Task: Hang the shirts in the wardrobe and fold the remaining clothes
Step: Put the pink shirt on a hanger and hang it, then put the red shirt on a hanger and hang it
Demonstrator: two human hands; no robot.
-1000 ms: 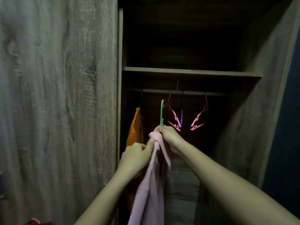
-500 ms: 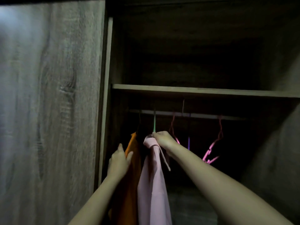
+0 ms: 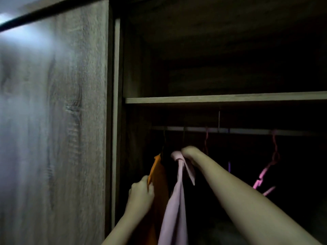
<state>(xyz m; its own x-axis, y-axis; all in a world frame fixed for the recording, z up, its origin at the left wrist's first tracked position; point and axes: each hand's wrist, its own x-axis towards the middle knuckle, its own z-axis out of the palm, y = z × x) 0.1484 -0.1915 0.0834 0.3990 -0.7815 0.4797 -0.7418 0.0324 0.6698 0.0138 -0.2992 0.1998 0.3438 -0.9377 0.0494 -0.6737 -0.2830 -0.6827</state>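
Note:
A pale pink shirt (image 3: 175, 206) hangs from a hanger whose hook reaches up to the wardrobe rail (image 3: 247, 130). My right hand (image 3: 190, 153) grips the top of that hanger at the shirt's collar, just under the rail. Left of it hangs an orange shirt (image 3: 158, 175). My left hand (image 3: 141, 194) pinches the orange shirt's left edge, lower down. The hanger hooks are hard to make out in the dark.
Empty pink hangers (image 3: 263, 177) and a purple one (image 3: 229, 166) hang further right on the rail. A wooden shelf (image 3: 221, 99) runs above the rail. The closed wood-grain wardrobe door (image 3: 53, 129) fills the left side. The wardrobe's inside is dark.
My right hand has lifted the pink shirt on its hanger up to the rail. My left hand let go of the pink shirt and took hold of the orange shirt's edge.

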